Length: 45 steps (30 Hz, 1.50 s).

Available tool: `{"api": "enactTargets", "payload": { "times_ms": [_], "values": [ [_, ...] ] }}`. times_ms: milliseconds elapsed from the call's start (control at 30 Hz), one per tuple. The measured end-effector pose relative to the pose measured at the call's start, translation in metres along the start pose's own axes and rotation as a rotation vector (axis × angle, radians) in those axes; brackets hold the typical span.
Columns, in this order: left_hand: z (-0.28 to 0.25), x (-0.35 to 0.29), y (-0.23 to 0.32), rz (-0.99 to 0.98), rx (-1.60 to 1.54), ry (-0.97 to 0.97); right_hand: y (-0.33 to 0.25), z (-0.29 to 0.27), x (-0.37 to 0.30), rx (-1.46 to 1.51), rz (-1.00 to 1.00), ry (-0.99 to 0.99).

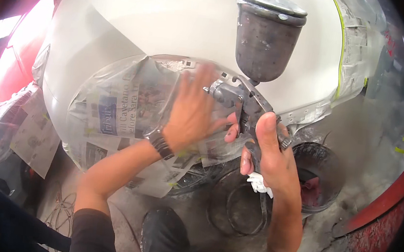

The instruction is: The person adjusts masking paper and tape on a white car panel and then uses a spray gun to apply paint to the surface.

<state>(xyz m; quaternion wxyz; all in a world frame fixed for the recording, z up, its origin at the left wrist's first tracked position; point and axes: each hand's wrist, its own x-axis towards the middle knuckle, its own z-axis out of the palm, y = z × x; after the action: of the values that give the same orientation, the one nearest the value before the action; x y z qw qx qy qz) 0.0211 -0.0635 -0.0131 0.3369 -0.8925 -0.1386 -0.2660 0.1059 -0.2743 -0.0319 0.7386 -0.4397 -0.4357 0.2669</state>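
My right hand (pixel 277 156) grips a grey paint spray gun (pixel 251 104), its fingers round the handle and its thumb up at the back. A dark, paint-marked cup (pixel 267 44) with a lid stands on top of the gun. The nozzle end faces left, toward my left hand (pixel 191 110). That hand is slightly blurred, its fingers stretched out over the newspaper and plastic masking (pixel 131 94) that fills the wheel arch of a whitish car body panel (pixel 188 21). Whether its fingertips touch the arch edge I cannot tell. A dark watch (pixel 159 143) circles my left wrist.
Newspaper with green tape (pixel 350 48) edges the panel at right. On the floor stands a dark bucket (pixel 323 188) with something reddish inside. A dark hose (pixel 236 225) loops below the gun. At far right is a red curved part (pixel 374 218); plastic-covered red bodywork (pixel 10 71) is at left.
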Motion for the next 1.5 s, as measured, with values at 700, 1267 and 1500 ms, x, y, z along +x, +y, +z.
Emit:
{"api": "enactTargets", "payload": {
  "times_ms": [700, 1267, 1500],
  "values": [
    [-0.037, 0.026, -0.112, -0.232, 0.086, 0.658, 0.005, -0.009, -0.001, -0.025, 0.108, 0.054],
    [-0.049, 0.043, -0.102, -0.171, 0.111, 0.619, 0.001, -0.011, -0.007, -0.047, 0.05, 0.054],
    [-0.038, 0.061, -0.085, -0.147, 0.093, 0.557, -0.003, -0.007, -0.003, -0.02, 0.028, 0.045]
  ]
}}
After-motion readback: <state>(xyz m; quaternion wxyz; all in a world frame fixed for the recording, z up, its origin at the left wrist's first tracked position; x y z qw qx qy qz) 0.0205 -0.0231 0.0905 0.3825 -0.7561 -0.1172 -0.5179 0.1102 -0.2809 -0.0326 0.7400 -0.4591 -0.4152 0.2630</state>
